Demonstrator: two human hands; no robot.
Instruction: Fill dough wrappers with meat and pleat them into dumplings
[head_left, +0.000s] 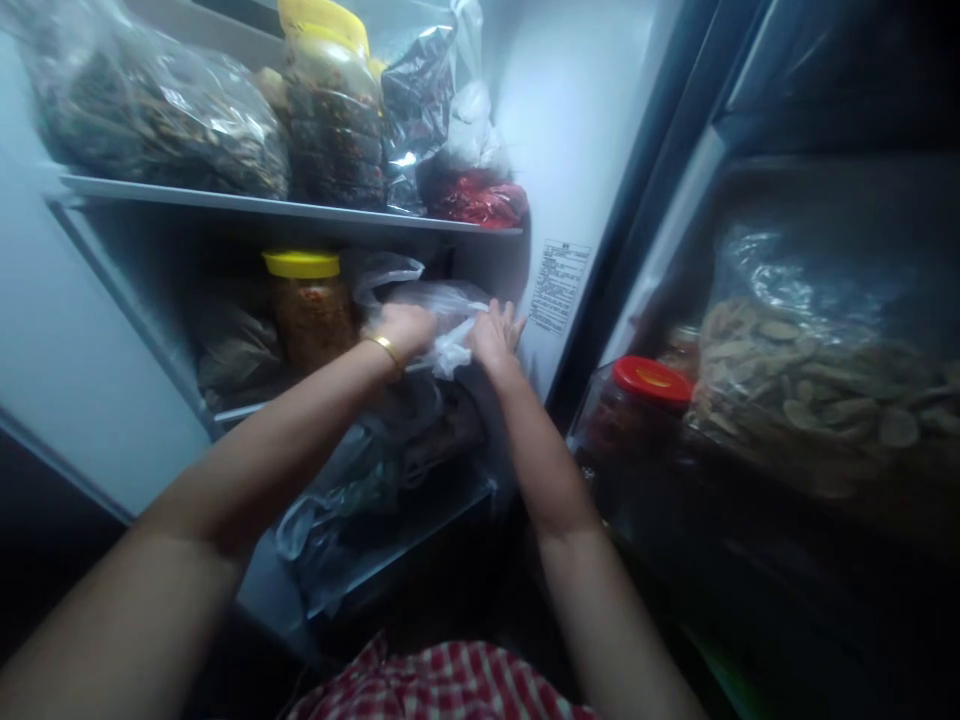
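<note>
Both my arms reach into an open fridge. My left hand (406, 326), with a gold bangle at the wrist, is curled on a clear plastic bag (442, 300) on the middle shelf. My right hand (495, 335) presses the same bag's right side, fingers partly spread against it. A yellow-lidded jar (307, 305) stands just left of my left hand. Below the bag lie more plastic-wrapped bundles (390, 450).
The top shelf (225, 203) carries bags of dried goods, a yellow-lidded jar, a foil bag and a red bag. The open door at right holds a red-lidded jar (645, 400) and a bag of sliced dried pieces (810, 400). A label sticks on the fridge's inner wall (559, 285).
</note>
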